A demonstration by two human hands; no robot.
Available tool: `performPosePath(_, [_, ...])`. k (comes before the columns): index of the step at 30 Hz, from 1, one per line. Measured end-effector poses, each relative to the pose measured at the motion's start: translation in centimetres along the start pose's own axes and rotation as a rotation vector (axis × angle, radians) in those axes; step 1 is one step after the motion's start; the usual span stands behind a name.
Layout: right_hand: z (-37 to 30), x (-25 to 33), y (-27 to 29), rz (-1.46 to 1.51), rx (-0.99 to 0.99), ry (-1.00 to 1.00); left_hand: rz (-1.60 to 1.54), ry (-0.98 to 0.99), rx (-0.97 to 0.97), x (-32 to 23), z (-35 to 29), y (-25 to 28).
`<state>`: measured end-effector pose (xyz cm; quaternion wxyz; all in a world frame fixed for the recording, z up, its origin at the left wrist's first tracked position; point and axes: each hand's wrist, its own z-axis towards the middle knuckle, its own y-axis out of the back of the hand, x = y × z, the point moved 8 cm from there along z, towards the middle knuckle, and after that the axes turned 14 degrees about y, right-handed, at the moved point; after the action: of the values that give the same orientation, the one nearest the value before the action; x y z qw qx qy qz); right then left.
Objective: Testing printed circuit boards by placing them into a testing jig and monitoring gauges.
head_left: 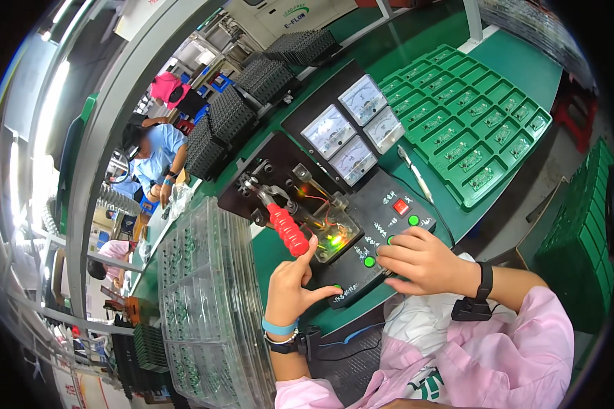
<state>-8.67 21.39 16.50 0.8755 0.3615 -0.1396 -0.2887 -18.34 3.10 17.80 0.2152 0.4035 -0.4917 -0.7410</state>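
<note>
My left hand is spread. Its index finger touches the lower end of the red handle of a toggle clamp, and its thumb rests at a green button on the front corner of a black test box. Under the clamp, a clear fixture glows yellow-green, with thin red wires running in. My right hand lies over the box's front edge, fingers bent and apart beside another green button; nothing shows in its grasp, though its fingertips are partly hidden. A red rocker switch sits farther up the panel.
Several analog meters stand behind the box. To the right are a green tray of small circuit boards and a white pen-like tool on a cable. Stacked clear trays stand left; black racks line the back. Other people work beyond.
</note>
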Motion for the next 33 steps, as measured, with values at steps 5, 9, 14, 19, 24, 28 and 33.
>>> performPosePath(5, [10.1,0.4,1.1,0.183,0.06,0.327,-0.18,-0.108,-0.049,0.4,0.5,0.2])
performPosePath(9, [19.1,-3.2,5.9,0.166,-0.441,0.614,-0.433,0.09,-0.139,3.6,0.5,2.0])
performPosePath(14, [19.6,-7.2,4.9,0.34,-0.535,0.172,-0.172,0.366,-0.109,8.3,-0.6,3.3])
performPosePath(19, [8.7,-9.9,1.5,0.281,-0.042,-0.514,-0.155,0.421,0.073,10.3,-1.3,1.6])
performPosePath(24, [6.4,-9.5,-4.6,0.707,0.175,-0.539,-0.075,0.511,0.224,11.2,-1.9,-0.5])
performPosePath(28, [6.5,-9.0,-5.7,0.582,0.255,-0.459,-0.112,0.504,0.201,11.6,-1.7,-0.2])
performPosePath(33, [6.2,-9.2,-6.4,0.609,0.246,-0.543,-0.128,0.592,0.166,11.5,-1.4,0.5])
